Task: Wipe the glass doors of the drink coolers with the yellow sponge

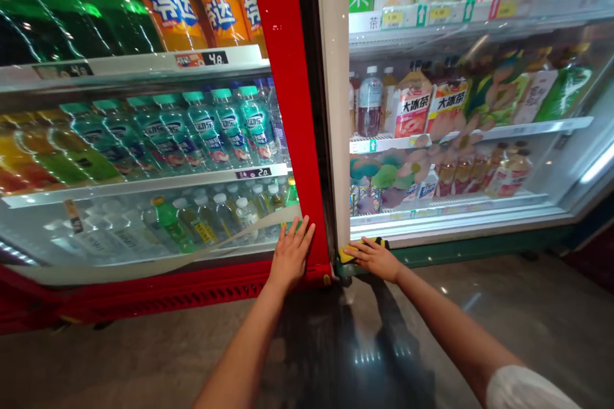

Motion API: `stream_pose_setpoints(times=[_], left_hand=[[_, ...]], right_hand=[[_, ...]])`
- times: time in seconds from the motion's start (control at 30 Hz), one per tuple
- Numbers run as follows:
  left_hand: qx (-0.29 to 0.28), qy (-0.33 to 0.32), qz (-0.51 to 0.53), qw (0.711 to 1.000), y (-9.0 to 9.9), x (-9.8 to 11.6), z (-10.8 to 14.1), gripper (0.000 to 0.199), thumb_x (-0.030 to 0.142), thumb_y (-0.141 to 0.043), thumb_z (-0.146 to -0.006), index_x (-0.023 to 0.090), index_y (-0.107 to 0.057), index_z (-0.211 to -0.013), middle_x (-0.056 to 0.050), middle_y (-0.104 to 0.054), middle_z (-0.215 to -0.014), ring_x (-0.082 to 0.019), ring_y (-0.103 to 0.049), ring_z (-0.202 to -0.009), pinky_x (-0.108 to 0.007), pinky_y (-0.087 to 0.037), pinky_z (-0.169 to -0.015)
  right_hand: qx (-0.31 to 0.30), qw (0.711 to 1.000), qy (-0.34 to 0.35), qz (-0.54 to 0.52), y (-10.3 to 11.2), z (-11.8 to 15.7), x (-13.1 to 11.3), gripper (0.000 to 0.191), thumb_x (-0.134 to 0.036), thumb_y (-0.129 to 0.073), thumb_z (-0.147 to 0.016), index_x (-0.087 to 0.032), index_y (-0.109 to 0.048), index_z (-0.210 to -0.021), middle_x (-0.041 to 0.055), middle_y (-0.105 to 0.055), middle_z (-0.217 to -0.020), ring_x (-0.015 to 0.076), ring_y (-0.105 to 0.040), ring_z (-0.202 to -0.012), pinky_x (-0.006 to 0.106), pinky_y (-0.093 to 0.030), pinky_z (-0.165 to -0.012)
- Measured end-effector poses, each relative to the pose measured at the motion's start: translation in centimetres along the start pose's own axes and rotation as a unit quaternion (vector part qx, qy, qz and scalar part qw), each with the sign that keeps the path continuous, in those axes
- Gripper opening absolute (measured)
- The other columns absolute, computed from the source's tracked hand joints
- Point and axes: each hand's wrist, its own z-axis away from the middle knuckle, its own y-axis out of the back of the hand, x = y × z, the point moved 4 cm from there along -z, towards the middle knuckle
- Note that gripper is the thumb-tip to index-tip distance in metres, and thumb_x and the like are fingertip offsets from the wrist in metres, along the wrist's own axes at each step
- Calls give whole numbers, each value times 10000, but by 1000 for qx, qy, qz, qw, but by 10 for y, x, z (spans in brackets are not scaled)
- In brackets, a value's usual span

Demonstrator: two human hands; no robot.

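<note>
A yellow-and-black pad sits at the lower left corner of the white-framed cooler, held beneath the right hand, its fingers laid over it. The left hand, fingers spread wide, touches the red cooler near its lower right corner. Bottles line its shelves.

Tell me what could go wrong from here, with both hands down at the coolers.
The yellow-and-black pad under the right hand might slip off the lower corner, close to the dark gap between the coolers. The left hand, spread at the edge of the red frame, could slide if that surface is slick.
</note>
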Motion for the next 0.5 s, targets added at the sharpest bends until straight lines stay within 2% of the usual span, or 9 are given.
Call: stream_pose_setpoints(times=[0.1, 0.27, 0.4, 0.5], left_hand=[[2, -9, 26, 1000, -6, -8, 8, 803, 52, -492, -848, 222, -299, -1608, -61, -257, -1687, -267, -108, -1592, -563, -154, -1296], [20, -31, 69, 997, -23, -14, 21, 779, 61, -500, -864, 212, -310, -1604, -70, -252, -1688, -268, -119, -1591, -561, -157, -1296], [31, -12, 102, 994, -34, -23, 28, 805, 23, -491, -833, 221, -330, -1597, -68, -277, -1681, -283, -160, -1584, -581, -181, -1285], [46, 19, 118, 992, -40, -30, 33, 805, 2, -469, -829, 228, -344, -1591, -64, -275, -1682, -294, -165, -1582, -606, -187, -1277]], right_hand=[[-3, 1000, -19, 15, 19, -13, -4, 272, -222, -529, -1030, -256, -727, -1213, -18, -623, -1462, 189, -509, -1408, 414, -378, -1197], [-44, 990, -129, 36, 37, -45, -33, 257, -208, -548, -1016, -259, -733, -1187, 16, -573, -1515, 254, -544, -1342, 440, -505, -1021], [-3, 968, -243, -53, 31, -76, -59, 233, -239, -614, -983, -313, -749, -1158, 48, -659, -1397, 249, -588, -1230, 416, -506, -1001], [57, 920, -368, -122, 14, -93, -69, 226, -215, -643, -940, -326, -771, -1090, 51, -700, -1275, 251, -607, -1152, 394, -499, -994]])
